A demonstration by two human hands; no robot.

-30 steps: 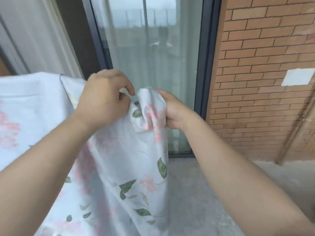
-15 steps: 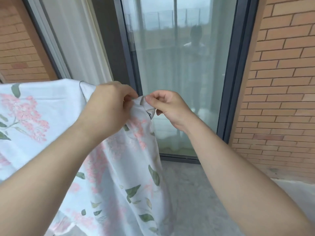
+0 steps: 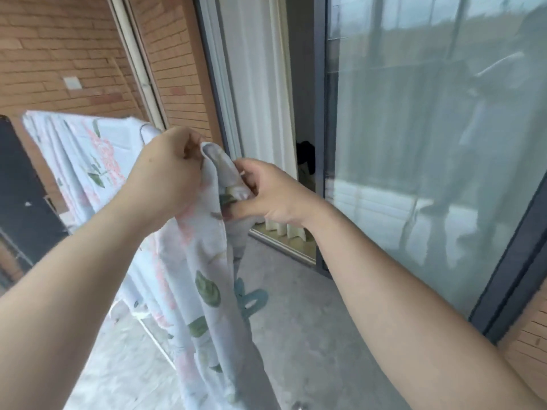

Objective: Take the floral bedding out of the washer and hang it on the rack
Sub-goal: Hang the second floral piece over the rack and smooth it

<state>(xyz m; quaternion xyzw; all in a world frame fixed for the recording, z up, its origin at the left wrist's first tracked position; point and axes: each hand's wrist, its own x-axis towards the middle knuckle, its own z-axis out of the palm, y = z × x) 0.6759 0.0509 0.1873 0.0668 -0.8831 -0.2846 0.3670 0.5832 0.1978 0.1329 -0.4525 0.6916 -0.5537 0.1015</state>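
The floral bedding (image 3: 97, 161), white with pink flowers and green leaves, is draped over the rack at the left and hangs down to the floor in the middle. My left hand (image 3: 165, 176) grips its upper edge at chest height. Just to the right, my right hand (image 3: 266, 193) pinches a bunched corner of the same cloth between thumb and fingers. A thin white bar of the rack (image 3: 157, 338) shows under the hanging cloth; the rest of the rack is hidden. The washer is out of view.
A sliding glass door (image 3: 429, 143) with white curtains fills the right side, its gap open at the middle. Brick wall (image 3: 59, 54) stands behind the bedding. A dark panel (image 3: 20, 187) is at the far left. Grey concrete floor (image 3: 310, 335) lies below.
The view has swung to the left, so more of the draped bedding and left brick wall shows. My right hand has shifted lower on the bunched corner; both hands still hold the cloth.
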